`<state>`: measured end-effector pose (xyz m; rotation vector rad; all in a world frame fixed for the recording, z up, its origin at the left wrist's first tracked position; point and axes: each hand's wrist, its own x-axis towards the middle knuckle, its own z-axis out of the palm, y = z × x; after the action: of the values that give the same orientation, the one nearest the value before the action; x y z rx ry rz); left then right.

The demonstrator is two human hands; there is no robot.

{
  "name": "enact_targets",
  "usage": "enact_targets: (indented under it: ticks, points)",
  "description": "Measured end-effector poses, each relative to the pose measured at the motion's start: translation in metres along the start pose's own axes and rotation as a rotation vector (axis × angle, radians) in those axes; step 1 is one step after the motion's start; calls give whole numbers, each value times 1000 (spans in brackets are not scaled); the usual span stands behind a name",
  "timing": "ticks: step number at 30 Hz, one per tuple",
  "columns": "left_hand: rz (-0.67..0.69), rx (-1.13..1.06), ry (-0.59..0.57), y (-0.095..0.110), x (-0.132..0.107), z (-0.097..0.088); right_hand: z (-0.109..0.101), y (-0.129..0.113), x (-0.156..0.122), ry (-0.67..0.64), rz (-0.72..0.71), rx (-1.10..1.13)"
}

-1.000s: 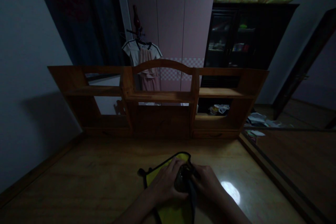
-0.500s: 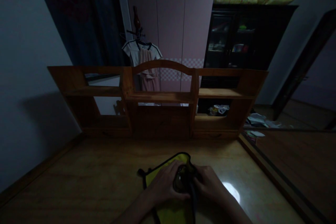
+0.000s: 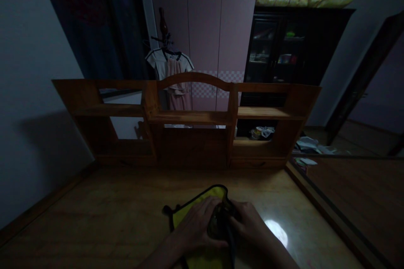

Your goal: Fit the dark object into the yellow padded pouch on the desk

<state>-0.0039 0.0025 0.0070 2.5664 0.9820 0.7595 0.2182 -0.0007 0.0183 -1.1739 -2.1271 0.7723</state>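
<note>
Dark, glossy, rounded object (image 3: 213, 225), detail lost in dimness, sits between thumb and fingers of the left hand (image 3: 196, 226), clamped on it, fingers of the right hand (image 3: 248, 220) just right, grip unclear, black-edged yellow fabric (image 3: 185, 212) beyond left fingers, wooden surface (image 3: 126, 201) around.

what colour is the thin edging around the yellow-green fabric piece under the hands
Black, or nearly so; the thin edging shows best in the head view.
</note>
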Motion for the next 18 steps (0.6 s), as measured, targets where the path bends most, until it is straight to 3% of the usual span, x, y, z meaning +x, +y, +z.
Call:
enact_targets:
  ticks: [18]
  points:
    - [-54,-34,-22,3,-3,-3,3,9,4,17,15,52]
